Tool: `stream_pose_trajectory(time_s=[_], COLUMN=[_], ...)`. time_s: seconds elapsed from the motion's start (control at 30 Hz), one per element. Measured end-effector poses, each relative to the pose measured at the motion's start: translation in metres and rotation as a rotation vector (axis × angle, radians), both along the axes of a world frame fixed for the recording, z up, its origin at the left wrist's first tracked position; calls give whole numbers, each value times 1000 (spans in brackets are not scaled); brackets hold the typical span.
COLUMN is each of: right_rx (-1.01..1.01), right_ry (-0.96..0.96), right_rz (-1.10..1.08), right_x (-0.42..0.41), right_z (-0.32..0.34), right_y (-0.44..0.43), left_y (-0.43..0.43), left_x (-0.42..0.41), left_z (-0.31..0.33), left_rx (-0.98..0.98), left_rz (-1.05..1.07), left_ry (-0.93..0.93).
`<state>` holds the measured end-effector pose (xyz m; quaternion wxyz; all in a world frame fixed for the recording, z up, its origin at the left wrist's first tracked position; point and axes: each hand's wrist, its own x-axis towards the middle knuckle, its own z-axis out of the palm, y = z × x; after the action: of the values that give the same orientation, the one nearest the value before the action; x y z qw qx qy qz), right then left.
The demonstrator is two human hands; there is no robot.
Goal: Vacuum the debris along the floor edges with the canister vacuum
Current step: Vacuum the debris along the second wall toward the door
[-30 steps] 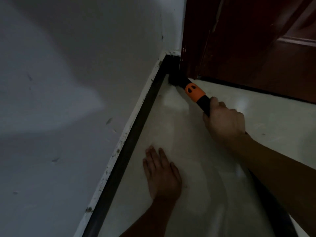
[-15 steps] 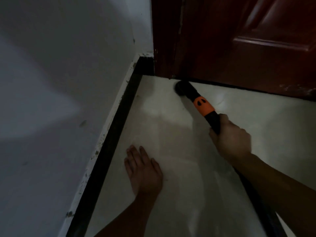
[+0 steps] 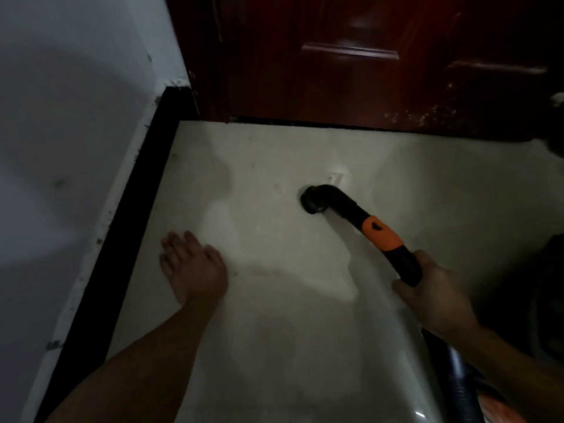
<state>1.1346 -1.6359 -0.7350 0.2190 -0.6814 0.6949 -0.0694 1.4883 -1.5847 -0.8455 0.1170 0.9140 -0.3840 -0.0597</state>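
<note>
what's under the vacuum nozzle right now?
Bare pale glossy floor tile surrounds the round black nozzle of the black-and-orange vacuum wand held by the right hand. Whatever lies beneath its mouth is covered.

Single head view, wide-angle, close, angled steeply down at floor (image 3: 274, 300) toward door (image 3: 366, 71), wall (image 3: 61, 117) left.

A home's room corner — wooden door (image 3: 381, 56), black skirting (image 3: 134, 209), pale tiled floor (image 3: 274, 300).

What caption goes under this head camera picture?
Right hand holds the vacuum wand over the floor; left hand rests flat near the baseboard.
</note>
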Motion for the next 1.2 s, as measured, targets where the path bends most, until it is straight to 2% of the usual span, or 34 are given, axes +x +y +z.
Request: stream_pose_trajectory(time_s=[0.1, 0.2, 0.3, 0.43, 0.53, 0.7, 0.83, 0.93, 1.03, 1.2], right_rx=[-45, 3, 82, 120, 131, 75, 61, 67, 74, 67], right_ry=[18, 18, 134, 137, 143, 66, -46, -122, -172, -239], right_rz=[-109, -11, 86, -50, -52, -164, -3, 166, 193, 229], right_x=[-17, -19, -33, -58, -54, -40, 20, 89, 147, 222], right_z=[12, 26, 35, 50, 51, 44, 20, 8, 0, -5], right_y=[-3, 15, 53, 72, 60, 26, 22, 13, 1, -26], left_y=[1, 11, 41, 107, 154, 186, 189, 207, 242, 258], left_x=[0, 5, -5, -56, -83, -89, -86, -65, -46, -36], left_z=[1, 6, 19, 33, 29, 19, 26, 27, 20, 9], left_rx=[-3, 79, 98, 40, -8, -25, -44, -52, -79, -67], left_rz=[-21, -76, -157, -313, -437, -421, -395, -266, -148, -154], left_ry=[1, 21, 38, 93, 91, 35, 51, 52, 24, 7])
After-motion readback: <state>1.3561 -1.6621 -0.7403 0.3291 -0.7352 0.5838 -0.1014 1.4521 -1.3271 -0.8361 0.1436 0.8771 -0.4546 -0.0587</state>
